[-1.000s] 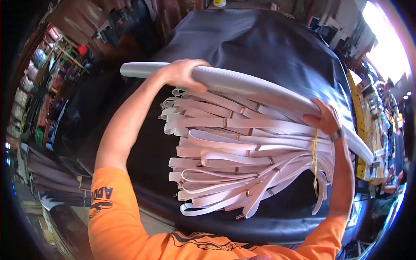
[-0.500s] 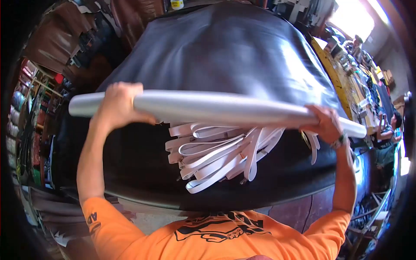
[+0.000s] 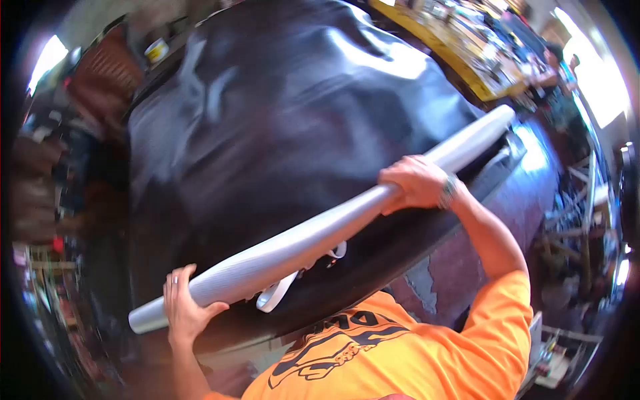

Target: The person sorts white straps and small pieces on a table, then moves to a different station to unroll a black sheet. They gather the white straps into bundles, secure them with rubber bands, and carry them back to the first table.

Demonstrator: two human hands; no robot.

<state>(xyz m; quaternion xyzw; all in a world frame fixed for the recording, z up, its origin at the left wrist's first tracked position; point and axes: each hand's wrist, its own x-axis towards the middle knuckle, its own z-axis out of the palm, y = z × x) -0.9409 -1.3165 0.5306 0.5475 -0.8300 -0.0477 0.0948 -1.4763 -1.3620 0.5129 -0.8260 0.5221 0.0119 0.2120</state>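
Observation:
A long silver-grey roll (image 3: 293, 247) slants across the view, its right end farther away and higher in the picture. My left hand (image 3: 185, 308) grips it near the left end, thumb below and fingers over the far side. Farther right, my right hand (image 3: 415, 183) is wrapped round the roll, with a watch or bracelet on the wrist. Below the roll, white looped straps (image 3: 277, 293) show only in part; the roll hides the others. A large sheet of shiny black leather-like material (image 3: 280, 127) is spread under everything.
A yellow-edged workbench (image 3: 460, 63) loaded with tools and materials stands at the far right, with a person (image 3: 550, 73) beside it. Brown hides (image 3: 107, 80) hang at the left, near a yellow-and-white tub (image 3: 157, 51). Metal framing (image 3: 587, 193) stands at the right edge.
The roll has swung from nearly level to a steep slant, left end nearer my body. Both hands moved with it, the right one inward along it. The view turned, and the straps became mostly covered.

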